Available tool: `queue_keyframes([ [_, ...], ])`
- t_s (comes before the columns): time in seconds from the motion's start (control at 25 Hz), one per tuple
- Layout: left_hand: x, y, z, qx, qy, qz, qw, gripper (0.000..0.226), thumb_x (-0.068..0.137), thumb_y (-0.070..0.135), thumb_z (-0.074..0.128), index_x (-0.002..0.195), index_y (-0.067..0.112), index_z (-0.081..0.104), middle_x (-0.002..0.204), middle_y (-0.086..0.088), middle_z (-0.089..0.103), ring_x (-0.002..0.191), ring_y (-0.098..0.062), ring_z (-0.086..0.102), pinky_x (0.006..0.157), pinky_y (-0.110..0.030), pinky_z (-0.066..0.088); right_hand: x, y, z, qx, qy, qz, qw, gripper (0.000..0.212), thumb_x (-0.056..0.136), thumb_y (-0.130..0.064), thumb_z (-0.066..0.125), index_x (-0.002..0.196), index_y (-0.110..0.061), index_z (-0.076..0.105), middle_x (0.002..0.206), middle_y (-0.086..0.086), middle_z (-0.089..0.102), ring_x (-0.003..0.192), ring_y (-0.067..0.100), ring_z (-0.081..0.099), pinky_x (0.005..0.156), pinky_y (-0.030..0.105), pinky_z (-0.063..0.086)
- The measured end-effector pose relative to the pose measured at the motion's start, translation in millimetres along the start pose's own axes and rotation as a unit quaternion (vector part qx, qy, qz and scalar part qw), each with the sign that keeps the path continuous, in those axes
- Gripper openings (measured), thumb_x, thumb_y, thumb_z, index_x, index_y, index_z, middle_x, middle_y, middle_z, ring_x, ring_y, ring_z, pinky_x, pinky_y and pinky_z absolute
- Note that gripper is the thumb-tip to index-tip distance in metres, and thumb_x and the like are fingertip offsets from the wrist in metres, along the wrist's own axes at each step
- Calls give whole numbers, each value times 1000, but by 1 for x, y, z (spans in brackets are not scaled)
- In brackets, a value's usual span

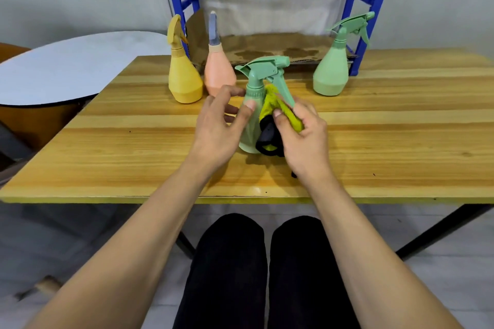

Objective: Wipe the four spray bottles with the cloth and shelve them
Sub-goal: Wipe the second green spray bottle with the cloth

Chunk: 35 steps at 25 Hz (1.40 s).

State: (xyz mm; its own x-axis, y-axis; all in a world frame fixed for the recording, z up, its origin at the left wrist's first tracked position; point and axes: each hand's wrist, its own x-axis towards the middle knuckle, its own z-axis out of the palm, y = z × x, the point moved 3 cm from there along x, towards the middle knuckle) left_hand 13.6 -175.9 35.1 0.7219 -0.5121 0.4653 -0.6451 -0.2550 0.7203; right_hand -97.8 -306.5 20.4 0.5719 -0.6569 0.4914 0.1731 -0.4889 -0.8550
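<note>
A green spray bottle (253, 93) stands mid-table between my hands. My left hand (220, 125) holds its neck and body, thumb pressed on the front, fingers curled round the far side. My right hand (302, 136) grips a yellow-and-black cloth (270, 104) and presses it against the bottle's right side, under the trigger. Behind stand a yellow bottle (184, 77) and a pink bottle (217, 72) at the left. A second green bottle (334, 69) stands at the right.
The wooden table (401, 128) reaches to a blue metal shelf frame (361, 35) at the back, with a brown cardboard-lined shelf board (280, 47) at table height. A round grey tabletop (66, 67) lies to the left. My legs are under the near edge.
</note>
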Motion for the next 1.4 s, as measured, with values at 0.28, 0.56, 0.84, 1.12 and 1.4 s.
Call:
queue_keyframes([
  [0.28, 8, 2, -10, 45, -56, -2, 997, 52, 94, 45, 69, 140, 26, 56, 117, -1, 49, 96, -8, 57, 80, -1, 41, -12, 14, -4, -152, -20, 23, 988, 35, 94, -13, 63, 125, -26, 69, 120, 0, 61, 108, 10, 58, 92, 1, 32],
  [0.56, 7, -6, -14, 12, -130, -34, 991, 68, 89, 45, 76, 146, 28, 43, 137, 7, 60, 124, -14, 58, 103, -36, 50, 1, 4, 4, -288, -47, 34, 956, 48, 89, -16, 69, 133, -23, 54, 132, 4, 55, 116, 24, 56, 92, 32, 44],
  [0.84, 0, -9, -17, 32, -170, -6, 985, 82, 88, 39, 79, 155, 28, 33, 141, 7, 56, 130, -16, 55, 104, -41, 50, 9, 5, 4, -308, -141, 12, 941, 47, 90, -14, 65, 135, -26, 59, 134, 6, 57, 122, 25, 55, 103, 34, 42],
  [1.12, -6, 7, 14, 173, 26, -94, 980, 93, 77, 59, 80, 149, 24, 34, 123, -17, 57, 114, -42, 55, 94, -47, 45, -20, 3, -2, -289, -98, -3, 952, 36, 87, -26, 71, 122, -29, 64, 116, 2, 61, 110, 21, 54, 84, 25, 36],
  [1.4, 10, -10, -28, 33, -180, -124, 975, 76, 86, 57, 71, 150, 36, 38, 145, 0, 50, 129, -16, 48, 111, -41, 42, -16, 8, 0, -276, -95, -4, 957, 35, 86, -25, 73, 119, -32, 64, 114, -2, 60, 109, 19, 53, 84, 26, 36],
])
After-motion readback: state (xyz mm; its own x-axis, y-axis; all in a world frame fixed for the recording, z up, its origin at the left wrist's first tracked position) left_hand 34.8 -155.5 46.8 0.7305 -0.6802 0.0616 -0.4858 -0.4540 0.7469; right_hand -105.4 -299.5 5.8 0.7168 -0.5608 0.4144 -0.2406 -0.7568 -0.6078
